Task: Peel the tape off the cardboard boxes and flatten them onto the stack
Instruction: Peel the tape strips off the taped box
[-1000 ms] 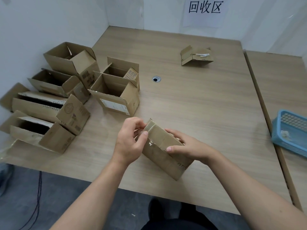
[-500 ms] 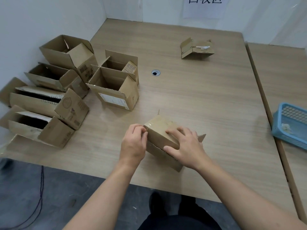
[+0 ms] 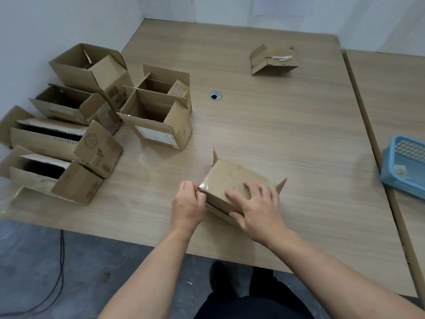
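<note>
- The left grip (image 3: 188, 202) is narrow: we see its fingertips closed on the glossy tape (image 3: 203, 185) at the near left corner of the cardboard box (image 3: 230, 173).
- The right grip (image 3: 258, 208) is wide. Its fingers are spread flat on the box top and its thumb lies along the near wall, so it presses the box rather than enclosing it.
- The box rests on the surface (image 3: 299, 134), just right of the left grip and under the right one. One flap rises beyond the left grip and another stands just right of the right grip.
- Left of and beyond the left grip, well apart from it, we note a cluster of open boxes (image 3: 158, 120) with flaps raised.
- Far beyond the right grip lies a partly folded box (image 3: 273, 59) bearing a white strip.
- A cable hole (image 3: 215, 95) lies beyond the left grip.
- Well to the right of the right grip sits a blue basket (image 3: 404, 166).
</note>
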